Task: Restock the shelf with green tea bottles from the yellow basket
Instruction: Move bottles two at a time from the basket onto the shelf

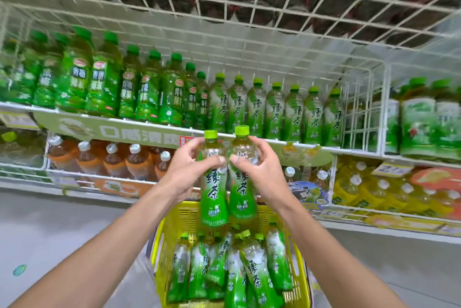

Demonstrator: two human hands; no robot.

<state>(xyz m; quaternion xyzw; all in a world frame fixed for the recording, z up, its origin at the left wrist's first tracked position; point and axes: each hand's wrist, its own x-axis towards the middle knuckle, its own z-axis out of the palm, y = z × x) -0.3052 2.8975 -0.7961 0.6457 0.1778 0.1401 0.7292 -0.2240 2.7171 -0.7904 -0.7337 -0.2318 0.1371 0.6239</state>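
Your left hand (185,166) and right hand (259,170) each grasp a green tea bottle (214,190) at frame centre, above the yellow basket (169,227). Full, slick plastic probably feels heavy; hold the shoulders firmly.

- The two held bottles (225,178), just above the yellow basket (159,255), have lime-green caps, clear shoulders showing pale yellow tea, and labels fading from white to bright green with dark green characters.
- The bottles lying in the basket (239,267) show the same green-and-white labels.
- The shelf row (274,110) above the basket matches them, lime caps included.
- The bottles left of that row (104,83) are deeper green with darker green caps and small red logos.
- The shelf wire (224,23) is white, in a square grid.
- The bottles up and left of the basket (112,160) are amber-brown with orange labels and white caps.
- The bottles right of the basket (379,195) are yellow with white caps.
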